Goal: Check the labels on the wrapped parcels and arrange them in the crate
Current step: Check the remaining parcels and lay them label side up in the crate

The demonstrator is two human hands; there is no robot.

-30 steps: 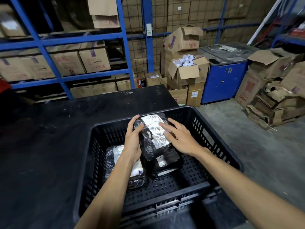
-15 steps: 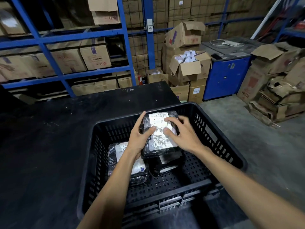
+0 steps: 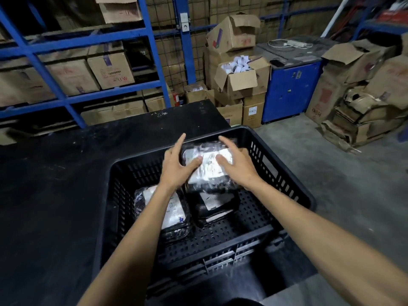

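Observation:
A black slatted plastic crate (image 3: 284, 173) stands at the right end of a black table. Both hands hold one black wrapped parcel (image 3: 209, 168) with a white label over the crate's far half. My left hand (image 3: 176, 166) grips its left side, thumb on the label. My right hand (image 3: 236, 164) grips its right side, fingers spread over the far edge. Under it lies a second dark parcel (image 3: 214, 206) on the crate floor. A third parcel (image 3: 174, 215) with a white label lies at the crate's left, partly hidden by my left forearm.
The black table (image 3: 55, 195) stretches left and away from the crate. Blue racking (image 3: 152, 51) with cardboard boxes stands behind it. Open cartons (image 3: 240, 78), a blue cabinet (image 3: 291, 91) and crushed boxes (image 3: 362, 111) line the concrete floor to the right.
The parcel in both hands has moved toward the crate's far wall and lies flatter, label up. My fingers have spread wider along its sides.

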